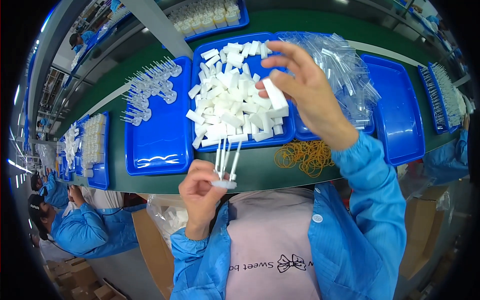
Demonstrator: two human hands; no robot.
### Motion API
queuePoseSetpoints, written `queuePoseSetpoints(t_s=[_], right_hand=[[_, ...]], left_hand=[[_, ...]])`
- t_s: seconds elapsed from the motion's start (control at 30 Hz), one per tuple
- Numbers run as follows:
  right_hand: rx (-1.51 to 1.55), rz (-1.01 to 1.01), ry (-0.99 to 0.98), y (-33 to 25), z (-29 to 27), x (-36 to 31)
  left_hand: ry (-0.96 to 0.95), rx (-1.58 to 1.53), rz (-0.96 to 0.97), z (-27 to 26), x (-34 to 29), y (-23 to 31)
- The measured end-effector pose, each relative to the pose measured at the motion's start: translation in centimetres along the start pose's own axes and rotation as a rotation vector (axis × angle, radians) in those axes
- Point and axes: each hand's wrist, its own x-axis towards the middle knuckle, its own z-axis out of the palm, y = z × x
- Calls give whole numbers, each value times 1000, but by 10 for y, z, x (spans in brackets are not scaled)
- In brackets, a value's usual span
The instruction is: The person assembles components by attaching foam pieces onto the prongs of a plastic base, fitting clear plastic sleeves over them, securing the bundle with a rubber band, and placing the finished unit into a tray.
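Near the bench's front edge, my left hand [200, 187] pinches a small, clear-white plastic base with several upright rods [226, 170]. The rods point up and away from me. Over the middle blue tray [212, 148], my right hand [306, 82] holds a white foam-like block [274, 94] between its lower fingers, while its upper fingers stretch out to the left. Below it lies a heap of similar white blocks [227, 95].
At left, a blue tray [157, 145] carries more rodded bases [155, 82]. Clear plastic sleeves [340, 75] fill a tray at right, beside another blue tray [397, 120]. Yellow rubber bands [305, 156] lie on the green bench. Co-workers in blue [95, 225] sit at left.
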Motion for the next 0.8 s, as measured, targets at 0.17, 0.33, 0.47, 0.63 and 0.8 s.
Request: queuePoseSetpoints(t_s=[0.17, 0.33, 0.47, 0.63, 0.8], right_hand=[[513, 237, 256, 5, 8, -30], [572, 226, 301, 12, 9, -35], [541, 174, 307, 11, 6, -36], [523, 149, 302, 11, 2, -35], [491, 123, 322, 13, 3, -33]], left_hand=[[-130, -79, -59, 35, 5, 1], [-167, -164, -97, 54, 16, -5], [-161, -180, -131, 60, 20, -6], [-126, -96, -179, 67, 23, -6], [-145, -103, -194, 67, 27, -10]])
